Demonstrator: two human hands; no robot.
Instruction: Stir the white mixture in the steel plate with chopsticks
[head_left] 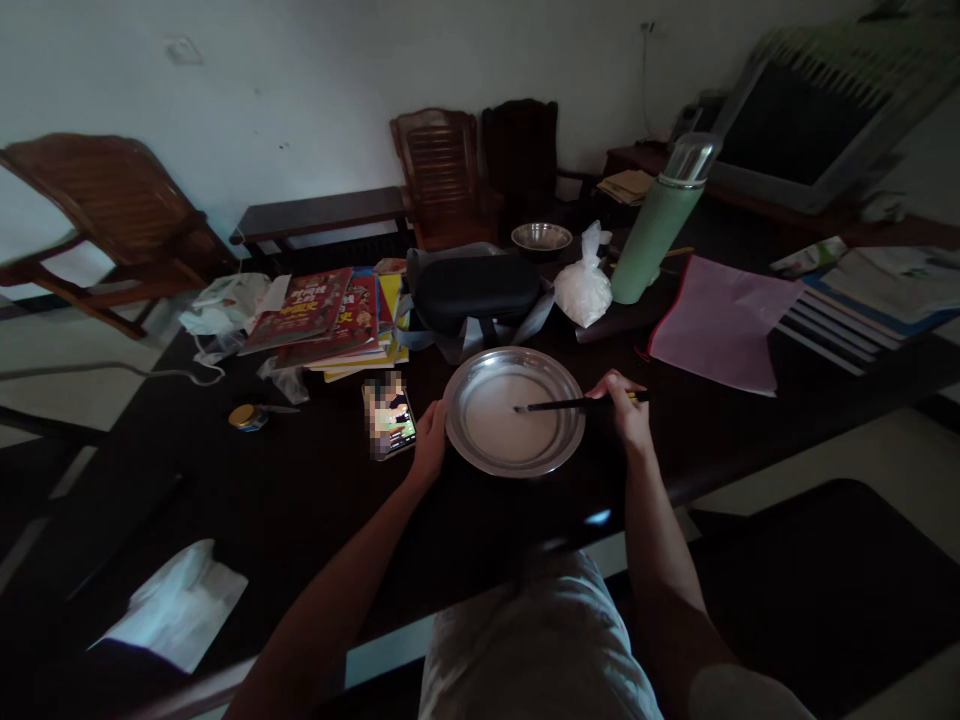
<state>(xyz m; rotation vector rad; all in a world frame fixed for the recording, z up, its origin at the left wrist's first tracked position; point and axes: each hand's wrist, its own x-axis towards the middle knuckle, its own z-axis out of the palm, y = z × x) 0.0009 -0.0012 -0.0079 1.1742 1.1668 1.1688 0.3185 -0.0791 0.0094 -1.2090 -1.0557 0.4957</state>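
A round, shallow metal basin (456, 432) with a broad rim stands on the dark table, holding a whitish liquid (499, 425). My left hand (430, 440) grips the basin at its left side; part of the fingers is hidden against the wall. In my right hand (624, 405) are dark chopsticks (559, 404) with gold-coloured ends, held nearly level across the right rim. Their tips dip into the liquid near the basin's middle. A lit phone (391, 418) lies just left of my left hand.
Behind the basin sit a black case (476, 287), a knotted bag of white powder (585, 290) and a green thermos (658, 235). Books (319, 310) lie back left, a pink mesh pouch (724, 315) at right. A small jar (247, 417) stands left; a second metal bowl (541, 236) is farther back.
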